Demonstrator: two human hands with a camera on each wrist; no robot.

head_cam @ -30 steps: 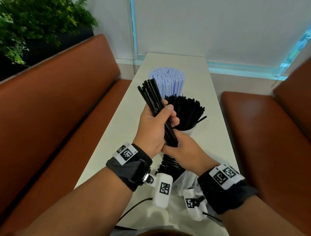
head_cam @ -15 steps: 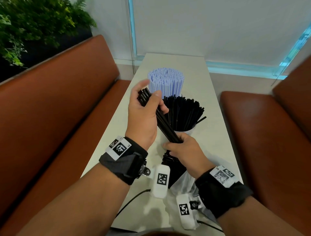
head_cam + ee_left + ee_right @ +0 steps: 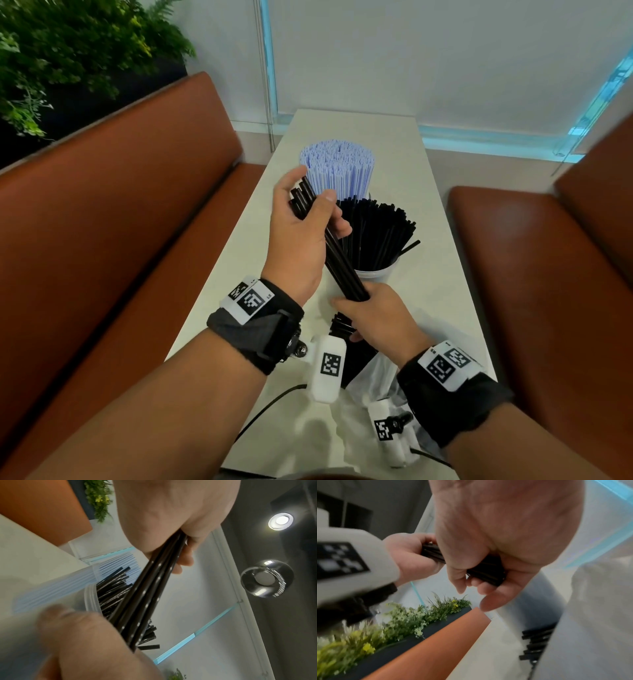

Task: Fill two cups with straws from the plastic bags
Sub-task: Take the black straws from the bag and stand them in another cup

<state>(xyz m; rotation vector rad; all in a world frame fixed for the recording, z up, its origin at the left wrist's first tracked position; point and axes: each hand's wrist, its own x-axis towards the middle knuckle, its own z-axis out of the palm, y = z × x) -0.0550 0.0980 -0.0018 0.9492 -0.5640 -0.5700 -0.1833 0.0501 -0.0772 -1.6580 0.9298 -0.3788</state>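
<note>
A bundle of black straws (image 3: 337,260) slants above the table between both hands. My left hand (image 3: 313,214) grips its upper end, fingers and thumb curled round it (image 3: 154,585). My right hand (image 3: 363,308) grips the lower end (image 3: 488,570), just in front of a clear cup (image 3: 376,274) packed with black straws (image 3: 376,233). Behind that cup stands a second one, its body hidden, full of blue-white straws (image 3: 337,168). Under my right hand lies a clear plastic bag (image 3: 376,380) with more black straws (image 3: 342,329) sticking out.
The narrow white table (image 3: 442,274) runs away from me between two brown bench seats (image 3: 137,240), (image 3: 534,260). A planter with green plants (image 3: 68,51) is behind the left bench. Wrist cameras and a cable hang under my forearms.
My left hand has slid up the bundle from its middle to its upper end. My right hand has kept hold of the lower end near the cup.
</note>
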